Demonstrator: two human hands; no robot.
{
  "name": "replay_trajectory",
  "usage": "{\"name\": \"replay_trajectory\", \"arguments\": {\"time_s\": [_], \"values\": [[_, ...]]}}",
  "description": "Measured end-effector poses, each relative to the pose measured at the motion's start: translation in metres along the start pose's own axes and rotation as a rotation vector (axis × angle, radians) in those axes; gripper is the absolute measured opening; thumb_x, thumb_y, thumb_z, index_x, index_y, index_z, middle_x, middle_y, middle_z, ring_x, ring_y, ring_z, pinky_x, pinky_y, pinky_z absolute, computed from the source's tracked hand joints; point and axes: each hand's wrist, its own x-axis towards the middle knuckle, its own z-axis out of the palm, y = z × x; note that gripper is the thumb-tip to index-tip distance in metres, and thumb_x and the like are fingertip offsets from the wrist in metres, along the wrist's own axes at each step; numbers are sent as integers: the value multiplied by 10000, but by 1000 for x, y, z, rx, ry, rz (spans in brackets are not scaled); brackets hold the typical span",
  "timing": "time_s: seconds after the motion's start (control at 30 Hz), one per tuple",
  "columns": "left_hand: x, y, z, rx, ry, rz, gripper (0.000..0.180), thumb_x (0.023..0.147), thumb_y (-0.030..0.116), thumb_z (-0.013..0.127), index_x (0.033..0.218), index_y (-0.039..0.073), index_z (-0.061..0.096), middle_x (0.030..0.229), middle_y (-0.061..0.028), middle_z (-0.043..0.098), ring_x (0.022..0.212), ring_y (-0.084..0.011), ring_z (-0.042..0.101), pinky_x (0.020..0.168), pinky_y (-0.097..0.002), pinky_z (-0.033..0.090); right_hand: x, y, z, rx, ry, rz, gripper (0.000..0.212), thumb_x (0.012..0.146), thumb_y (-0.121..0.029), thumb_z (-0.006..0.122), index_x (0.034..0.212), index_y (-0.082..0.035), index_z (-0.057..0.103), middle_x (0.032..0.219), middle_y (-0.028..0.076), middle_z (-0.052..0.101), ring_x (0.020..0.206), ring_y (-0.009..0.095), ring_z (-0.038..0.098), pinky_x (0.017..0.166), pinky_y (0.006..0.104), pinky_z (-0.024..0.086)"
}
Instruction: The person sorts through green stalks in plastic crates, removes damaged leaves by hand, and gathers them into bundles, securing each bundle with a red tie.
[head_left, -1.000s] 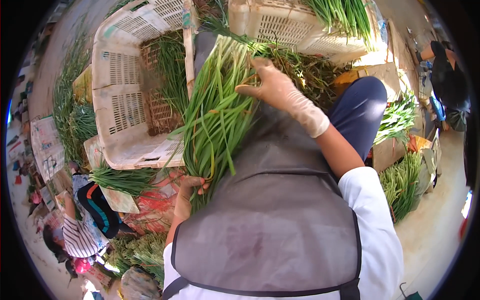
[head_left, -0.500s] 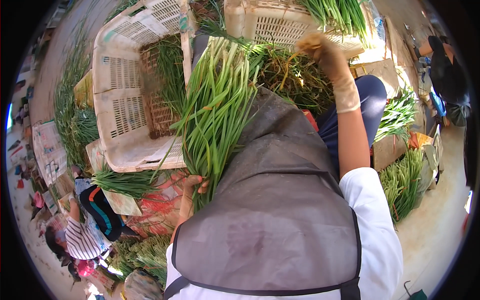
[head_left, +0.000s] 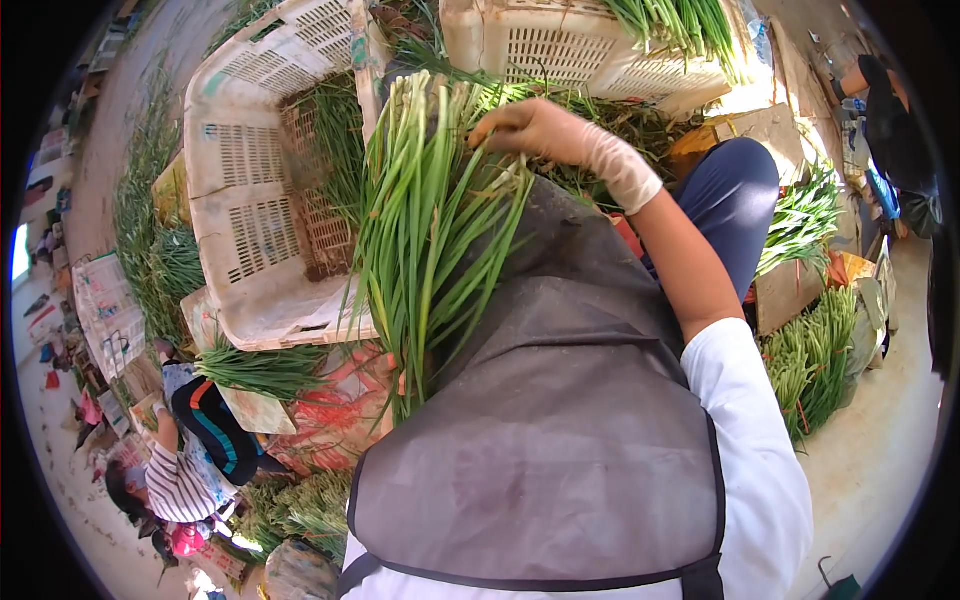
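A bunch of long green stalks [head_left: 425, 220], like garlic chives with pale stem ends, lies over my lap and dark apron [head_left: 540, 470]. My left hand [head_left: 387, 380] is closed round the bunch's lower leafy end, partly hidden by the leaves. Beside the pale upper ends is my right hand [head_left: 545, 133] in a thin, soiled glove. Its fingers stretch toward the stems, apart from the thumb and slightly blurred; contact with single stalks cannot be made out. Some stalks fan out to the right below this hand.
A white plastic crate [head_left: 240, 190] holding some greens lies left; another crate [head_left: 560, 45] with stalks on top stands ahead. Tangled scraps [head_left: 640, 130] lie beyond my lap. More bunches [head_left: 815, 350] are at right, a small bundle [head_left: 265, 368] at left. A person [head_left: 180, 485] sits lower left.
My right hand has swung left from above the scraps to the bunch's pale ends. Some stalks now spread further right. My left hand keeps its hold.
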Motion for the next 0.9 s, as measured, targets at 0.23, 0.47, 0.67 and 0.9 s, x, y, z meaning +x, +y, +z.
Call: {"name": "replay_trajectory", "arguments": {"time_s": [0.23, 0.47, 0.67, 0.9], "values": [[0, 3, 2, 35, 11, 13, 222, 715, 159, 637, 865, 6, 579, 614, -72, 530, 477, -141, 470, 458, -239, 397, -27, 60, -62, 324, 588, -75, 256, 882, -167, 532, 1110, -117, 636, 944, -31, 626, 605, 52, 417, 559, 203, 366], [-2, 3, 0, 46, 27, 17, 240, 713, 151, 639, 892, 4, 575, 627, -76, 540, 477, -145, 478, 456, -241, 401, -16, 63, -50, -534, 238, 306, 675, 852, -543, 529, 1287, -30, 478, 1310, 185, 483, 1203, 296, 470, 1030, 376, 357], [-2, 5, 2, 63, 38, 20, 258, 711, 144, 641, 916, 3, 572, 638, -80, 549, 477, -147, 484, 454, -243, 404, 45, 25, 29, -259, 36, 156, 620, 789, -417, 614, 1249, -14, 509, 1241, 174, 525, 1114, 253, 518, 937, 342, 423], [-2, 3, -1, 50, 45, 15, 281, 708, 136, 643, 943, 2, 569, 652, -84, 560, 478, -151, 492, 452, -246, 408, 29, 24, 7, 329, 289, -136, 152, 798, 25, 568, 913, -51, 634, 948, 46, 650, 904, 164, 603, 848, 257, 473]]}}
